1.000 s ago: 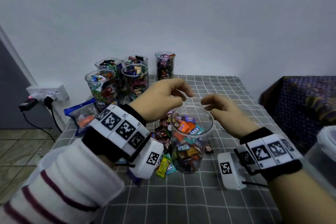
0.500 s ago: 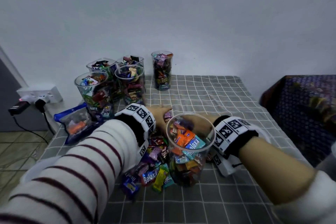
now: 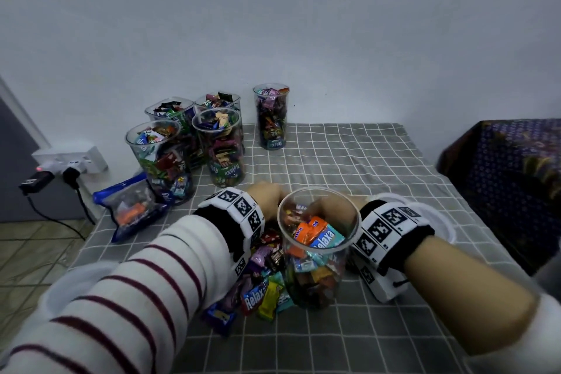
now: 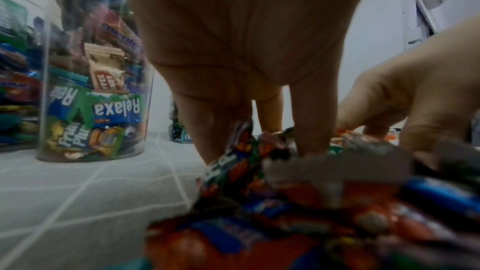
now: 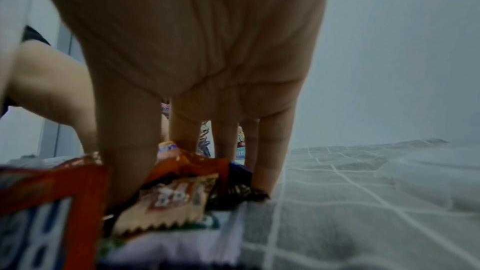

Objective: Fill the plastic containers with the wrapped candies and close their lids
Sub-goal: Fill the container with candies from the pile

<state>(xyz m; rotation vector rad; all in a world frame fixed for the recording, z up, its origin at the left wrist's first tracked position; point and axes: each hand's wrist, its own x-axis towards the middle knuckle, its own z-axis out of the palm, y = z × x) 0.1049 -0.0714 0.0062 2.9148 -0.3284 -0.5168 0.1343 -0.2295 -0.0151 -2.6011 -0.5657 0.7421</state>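
Checked tablecloth (image 3: 349, 158) — both hands' grip spread, fingertips down on candy pile (image 4: 298, 202) behind container (image 3: 318, 240).

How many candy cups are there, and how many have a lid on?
Cups at the back by the wall: 5
Cup in front between the hands: 1
Cups with a lid on: 0
Total cups: 6

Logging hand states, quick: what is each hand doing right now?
Left hand: open, straight fingers pushed down into the candies.
Right hand: open, straight fingers down on the candies, nothing gripped.
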